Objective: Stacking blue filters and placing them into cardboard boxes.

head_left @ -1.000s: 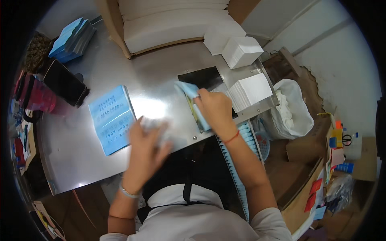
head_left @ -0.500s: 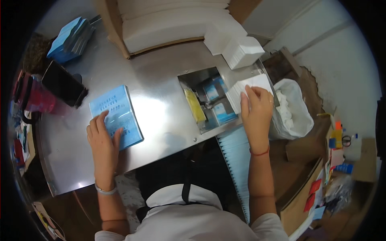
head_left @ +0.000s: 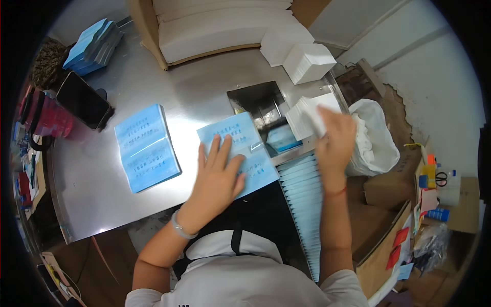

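Observation:
A blue printed plastic sleeve (head_left: 258, 161) lies over the near left side of a rectangular opening (head_left: 255, 97) in the metal table. My left hand (head_left: 217, 174) rests on it, fingers spread and flat. Blurred by motion, my right hand (head_left: 336, 140) pinches a wad of white napkins (head_left: 313, 115) at the stack of folded white napkins (head_left: 330, 102) right of the opening. Left of my left hand lies a flat pile of blue printed packets (head_left: 146, 148). More blue packaging (head_left: 284, 138) shows inside the opening.
An open carton (head_left: 215, 43) of white napkins stands at the back, with a loose block of napkins (head_left: 309, 64) beside it. Farther left are blue packets (head_left: 92, 48), a phone (head_left: 84, 100) and a pink jug (head_left: 51, 117). A white-lined bin (head_left: 376, 138) stands right.
My left hand has moved right, off the blue pile, onto a blue sleeve now lying over the opening's edge. My right hand has raised some napkins from the stack.

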A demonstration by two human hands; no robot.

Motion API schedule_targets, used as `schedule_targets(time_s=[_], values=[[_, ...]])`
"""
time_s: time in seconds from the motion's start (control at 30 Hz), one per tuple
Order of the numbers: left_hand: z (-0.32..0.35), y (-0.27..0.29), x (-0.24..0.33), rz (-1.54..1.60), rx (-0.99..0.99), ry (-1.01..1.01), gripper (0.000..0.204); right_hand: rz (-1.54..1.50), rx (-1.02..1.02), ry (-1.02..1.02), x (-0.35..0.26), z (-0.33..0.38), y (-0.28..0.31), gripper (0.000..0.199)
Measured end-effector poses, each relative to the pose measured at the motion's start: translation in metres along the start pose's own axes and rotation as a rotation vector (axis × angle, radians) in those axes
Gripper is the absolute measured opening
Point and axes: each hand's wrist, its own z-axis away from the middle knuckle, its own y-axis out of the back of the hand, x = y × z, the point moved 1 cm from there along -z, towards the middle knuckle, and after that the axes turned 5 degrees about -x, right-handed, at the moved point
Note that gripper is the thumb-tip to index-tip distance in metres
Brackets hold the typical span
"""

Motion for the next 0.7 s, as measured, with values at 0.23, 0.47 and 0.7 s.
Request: schedule_targets(time_s=[0.23,0.47,0.7], values=[[0.009,0.020,-0.023,0.012,0.060,0.113,0.053,-0.265,-0.385,0.287,-0.099,0.017,-0.043,0.029],[0.006,0.014,-0.002,-0.128,0.038,0.075,0.040,-0.438,-0.024,-0.155,-0.048,-0.005,-0.019,0.022],[-0.027,0.020,-0.013,-0.267,-0.068,0.179,0.054,-0.001,-0.019,-0.193,-0.011,-0.002,-0.025,0.021]])
